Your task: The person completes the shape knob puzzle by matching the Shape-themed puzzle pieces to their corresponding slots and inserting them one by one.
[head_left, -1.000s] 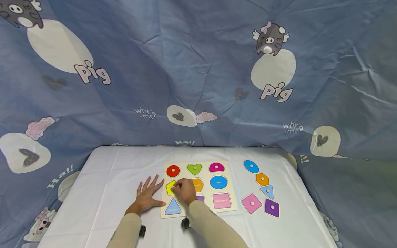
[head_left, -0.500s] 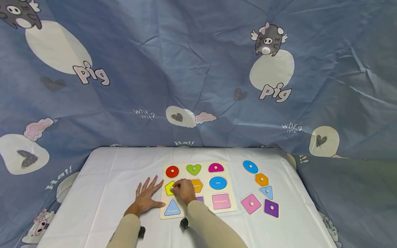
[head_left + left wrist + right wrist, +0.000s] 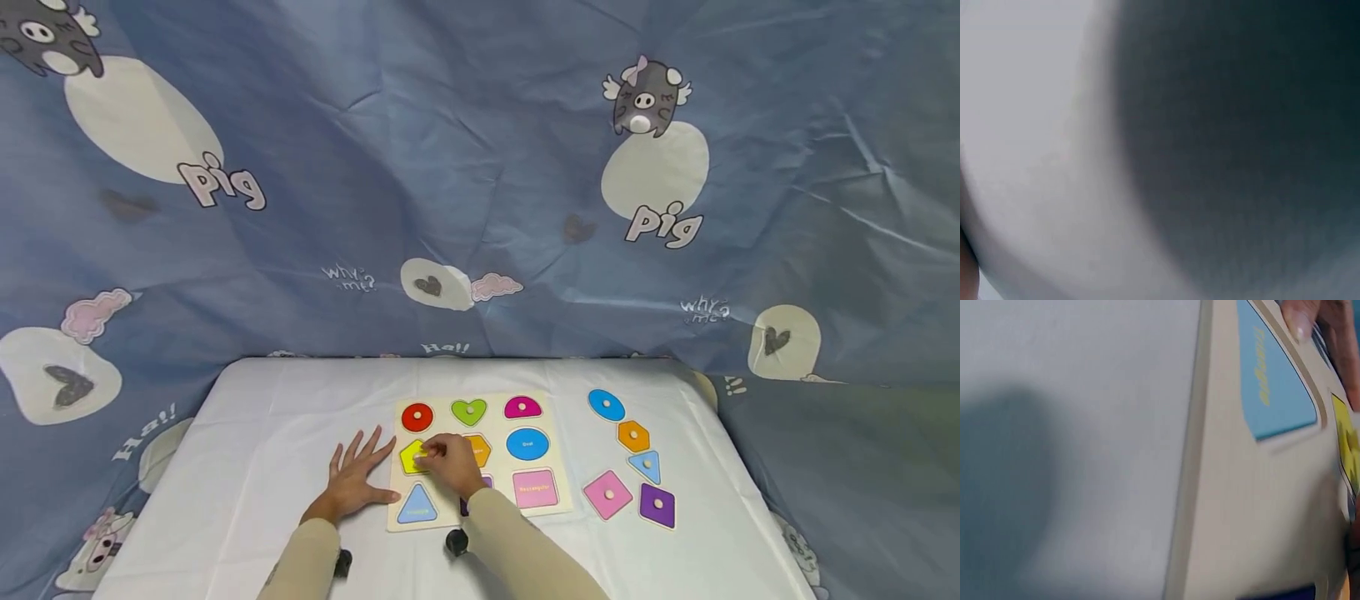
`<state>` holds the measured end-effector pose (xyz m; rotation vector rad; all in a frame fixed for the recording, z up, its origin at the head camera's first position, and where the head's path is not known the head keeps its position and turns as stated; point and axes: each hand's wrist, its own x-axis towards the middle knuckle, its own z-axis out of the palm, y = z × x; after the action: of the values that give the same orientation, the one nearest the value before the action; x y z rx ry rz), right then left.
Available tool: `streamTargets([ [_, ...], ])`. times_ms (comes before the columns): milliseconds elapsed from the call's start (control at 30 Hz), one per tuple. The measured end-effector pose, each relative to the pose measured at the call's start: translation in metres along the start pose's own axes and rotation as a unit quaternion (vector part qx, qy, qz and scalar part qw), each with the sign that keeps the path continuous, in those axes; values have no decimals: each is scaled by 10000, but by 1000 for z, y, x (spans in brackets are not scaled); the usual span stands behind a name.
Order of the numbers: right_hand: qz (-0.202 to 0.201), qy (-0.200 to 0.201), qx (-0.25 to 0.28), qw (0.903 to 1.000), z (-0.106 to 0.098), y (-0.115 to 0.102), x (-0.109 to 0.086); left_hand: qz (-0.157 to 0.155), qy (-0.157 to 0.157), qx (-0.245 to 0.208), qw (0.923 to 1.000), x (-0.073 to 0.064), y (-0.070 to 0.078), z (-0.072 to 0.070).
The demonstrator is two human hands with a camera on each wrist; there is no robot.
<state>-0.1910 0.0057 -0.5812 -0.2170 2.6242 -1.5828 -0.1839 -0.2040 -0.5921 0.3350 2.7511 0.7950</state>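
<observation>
In the head view, a cream shape puzzle board (image 3: 558, 468) lies on the white table. My right hand (image 3: 453, 463) is over its left half, thumb and fingertips pinching the small knob of the yellow pentagon piece (image 3: 409, 456). That pentagon lies in or over the board's left middle place; exact seating is hard to tell. My left hand (image 3: 353, 482) rests flat with fingers spread, thumb and index tip at the board's left edge. Red circle (image 3: 417, 417), green heart (image 3: 468, 412) and magenta semicircle (image 3: 522, 407) pieces, all knobbed, sit along the top row. The left wrist view is mostly blurred sleeve and shadow.
Right of the board lie knobbed pieces: blue oval (image 3: 606, 405), orange hexagon (image 3: 633, 436), light blue triangle (image 3: 646, 466), pink piece (image 3: 608, 495), purple piece (image 3: 657, 505). The board shows printed triangle (image 3: 417, 505), oval (image 3: 527, 444) and rectangle (image 3: 536, 488) places. A patterned blue curtain (image 3: 480, 208) hangs behind.
My right wrist and forearm have shifted slightly right, uncovering more of the purple place, while the fingertips stay at the yellow pentagon. My left hand has stayed put.
</observation>
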Motion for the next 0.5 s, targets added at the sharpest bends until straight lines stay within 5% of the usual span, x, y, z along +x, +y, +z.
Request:
streamTargets([
  [300,-92,425,349,9984,-35,20,-9,-108,55,-29,9999,0,2,2],
  [500,239,809,778,9934,-63,34,-18,-146,-28,-88,9999,0,1,2],
])
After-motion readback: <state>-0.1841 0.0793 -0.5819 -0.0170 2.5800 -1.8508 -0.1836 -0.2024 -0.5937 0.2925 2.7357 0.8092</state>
